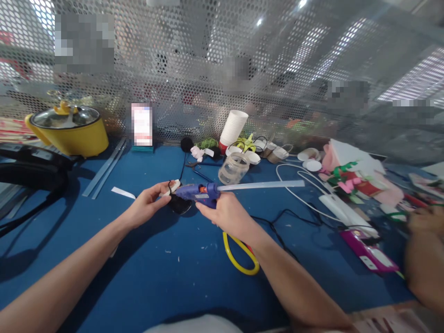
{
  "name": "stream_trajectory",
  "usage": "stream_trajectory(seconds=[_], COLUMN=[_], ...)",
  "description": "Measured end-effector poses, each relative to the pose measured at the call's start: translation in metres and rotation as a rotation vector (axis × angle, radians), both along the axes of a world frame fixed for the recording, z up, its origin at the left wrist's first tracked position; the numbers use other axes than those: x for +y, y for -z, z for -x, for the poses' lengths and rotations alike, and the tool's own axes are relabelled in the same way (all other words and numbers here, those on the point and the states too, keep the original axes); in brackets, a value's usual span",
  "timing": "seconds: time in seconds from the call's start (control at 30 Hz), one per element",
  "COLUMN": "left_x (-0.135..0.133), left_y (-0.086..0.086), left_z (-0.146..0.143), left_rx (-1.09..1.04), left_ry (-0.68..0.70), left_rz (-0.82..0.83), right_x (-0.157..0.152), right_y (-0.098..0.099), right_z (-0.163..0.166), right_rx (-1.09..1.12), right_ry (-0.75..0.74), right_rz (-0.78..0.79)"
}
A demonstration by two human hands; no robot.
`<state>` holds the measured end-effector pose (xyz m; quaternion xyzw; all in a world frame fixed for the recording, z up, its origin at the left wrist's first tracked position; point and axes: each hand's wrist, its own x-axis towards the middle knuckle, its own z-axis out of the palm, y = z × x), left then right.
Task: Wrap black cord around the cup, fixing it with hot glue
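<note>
Blue counter [138, 277] underneath, your right hand [231, 215] wraps the centre-frame glue gun [199, 195], likely light, stiff and best held by its handle, while your left hand [147, 203] pinches a small white piece [174, 186] just left of centre.

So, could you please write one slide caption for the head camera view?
Above a blue table, the right hand aims a purple-blue glue gun at a white piece held in the left hand.
</note>
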<state>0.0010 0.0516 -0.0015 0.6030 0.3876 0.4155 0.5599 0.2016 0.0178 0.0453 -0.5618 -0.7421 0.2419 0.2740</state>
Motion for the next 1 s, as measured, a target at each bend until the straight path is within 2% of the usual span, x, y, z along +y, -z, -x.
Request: stream_trajectory(seconds=[0.3,0.43,0.67,1.0], left_x=[0.000,0.000,0.001,0.001], left_y=[0.000,-0.001,0.000,0.000], left_z=[0.001,0.002,0.002,0.002], left_rx=[-0.005,0.013,0.024,0.037], left_ry=[0.014,0.028,0.037,0.046], left_rz=[-0.010,-0.011,0.001,-0.027], right_x=[0.002,0.002,0.008,0.012], right_y=[-0.002,-0.004,-0.008,-0.003], right_z=[-0.002,-0.001,-0.006,-0.010], right_rx=[-0.024,-0.008,0.055,0.081], right_ry=[0.046,0.017,0.097,0.081], right_rz=[0.007,0.049,0.173,0.168])
